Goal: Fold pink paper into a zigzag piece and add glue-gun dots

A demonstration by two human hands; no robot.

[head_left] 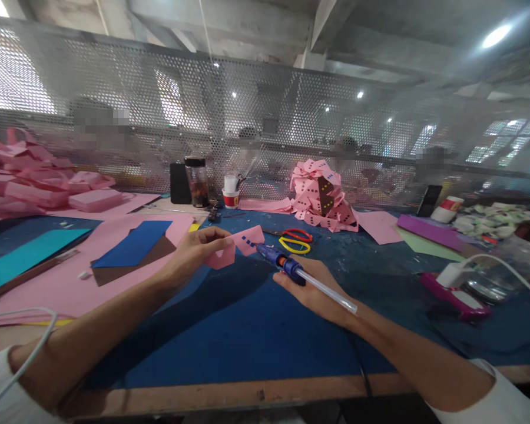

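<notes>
Between the thumb and fingers of my left hand [198,250] is a folded piece of pink paper [224,254] with small dark blue squares on its right flap. My right hand [313,288] is wrapped round a blue glue gun [271,254], and a clear glue stick [329,290] juts from its back end. The gun's nozzle touches or almost touches the right flap of the paper, near the squares; which of the two I cannot tell. Scissors [297,238] with red and yellow handles lie just behind the gun.
A heap of dotted pink folded pieces [307,194] stands at the back. Pink paper boxes [39,188] pile up at left, near blue card [132,244] and teal card [30,256]. A jar [196,182] stands by the mesh partition [256,118]. A magenta power strip [454,297] lies right.
</notes>
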